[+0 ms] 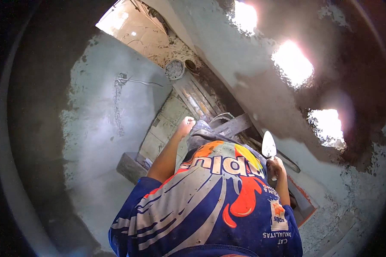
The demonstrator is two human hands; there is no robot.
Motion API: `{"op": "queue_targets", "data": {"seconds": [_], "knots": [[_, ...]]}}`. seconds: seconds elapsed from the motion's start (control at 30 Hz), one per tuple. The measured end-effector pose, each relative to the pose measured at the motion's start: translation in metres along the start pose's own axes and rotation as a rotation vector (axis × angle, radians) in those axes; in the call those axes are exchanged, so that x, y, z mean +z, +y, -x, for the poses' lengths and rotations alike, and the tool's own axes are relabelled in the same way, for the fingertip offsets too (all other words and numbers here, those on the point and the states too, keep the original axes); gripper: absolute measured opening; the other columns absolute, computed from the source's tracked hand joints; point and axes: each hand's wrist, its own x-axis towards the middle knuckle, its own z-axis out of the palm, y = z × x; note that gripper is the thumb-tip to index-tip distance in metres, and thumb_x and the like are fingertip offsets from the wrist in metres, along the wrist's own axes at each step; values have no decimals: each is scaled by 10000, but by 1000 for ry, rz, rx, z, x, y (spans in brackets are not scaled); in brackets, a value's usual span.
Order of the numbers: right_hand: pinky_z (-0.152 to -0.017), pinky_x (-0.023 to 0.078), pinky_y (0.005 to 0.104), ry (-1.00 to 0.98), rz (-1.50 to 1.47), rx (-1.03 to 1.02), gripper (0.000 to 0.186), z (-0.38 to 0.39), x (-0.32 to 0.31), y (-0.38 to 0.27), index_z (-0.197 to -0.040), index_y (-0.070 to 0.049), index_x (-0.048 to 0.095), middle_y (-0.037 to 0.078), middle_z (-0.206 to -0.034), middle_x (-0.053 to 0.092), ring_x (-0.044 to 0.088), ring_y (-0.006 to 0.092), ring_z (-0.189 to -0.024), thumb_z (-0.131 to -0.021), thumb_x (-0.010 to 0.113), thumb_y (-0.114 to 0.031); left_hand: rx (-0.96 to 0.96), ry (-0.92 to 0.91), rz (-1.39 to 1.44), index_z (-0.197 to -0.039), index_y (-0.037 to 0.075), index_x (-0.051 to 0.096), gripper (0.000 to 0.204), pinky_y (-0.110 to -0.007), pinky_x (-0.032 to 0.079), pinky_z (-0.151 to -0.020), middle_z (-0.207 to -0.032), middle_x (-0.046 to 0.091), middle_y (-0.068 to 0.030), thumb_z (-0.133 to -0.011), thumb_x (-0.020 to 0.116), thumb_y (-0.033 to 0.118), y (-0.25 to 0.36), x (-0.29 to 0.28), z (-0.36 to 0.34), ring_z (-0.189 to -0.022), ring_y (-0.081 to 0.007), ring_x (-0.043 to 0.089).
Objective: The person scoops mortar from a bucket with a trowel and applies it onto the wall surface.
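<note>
My right hand [277, 166] is closed around the handle of a pointing trowel [269, 144]. Its pale, leaf-shaped blade points up and away from me, beside the right-hand wall. Held out over my left leg [197, 139], my left hand [185, 127] has its fingers curled in, and I see nothing in them. Ahead of my feet, a round bucket [174, 70] of grey mortar stands at the far end of some planks [196, 95].
A plastered wall [103, 103] with loose wires [138, 81] rises at left. Three bright openings [293, 65] pierce the patchy right wall. Another board [232, 126] lies by my feet on the right. A grey block [131, 168] sits at left beside floor tiles [155, 136].
</note>
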Motion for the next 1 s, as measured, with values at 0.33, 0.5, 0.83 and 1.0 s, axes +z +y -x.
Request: {"op": "queue_targets", "data": {"seconds": [0.33,0.5,0.83,1.0], "knots": [[-721,419,286,-99,-80,178,171,39,-3,-108,-1032,-25,581,33,-922,542,495,142,-800,-878,540,-89,-217,49,-206,-997,19,640,351,-343,495,-784,-902,683,-119,-839,644,333,-96,-49,33,-865,-221,643],[-635,449,337,-73,-176,124,142,-36,33,-92,-891,-51,614,47,-804,572,536,175,-717,-875,530,-165,-343,-31,-92,-978,21,648,333,-352,499,-786,-926,692,-123,-836,638,321,-100,-75,-8,-882,-232,648],[-757,514,437,-262,441,42,348,-91,81,-287,-947,23,640,233,-897,662,655,368,-880,-820,560,-291,-171,175,-109,-1059,37,626,354,-401,507,-817,-987,683,-180,-898,595,350,-86,-123,-193,-943,-332,652],[-632,508,400,-328,336,-9,206,-120,126,-306,-887,-89,653,96,-728,566,609,262,-751,-699,687,-165,-128,133,-272,-1089,26,620,362,-410,503,-861,-1064,664,-210,-888,606,327,-73,-127,-318,-1019,-357,632]]}}
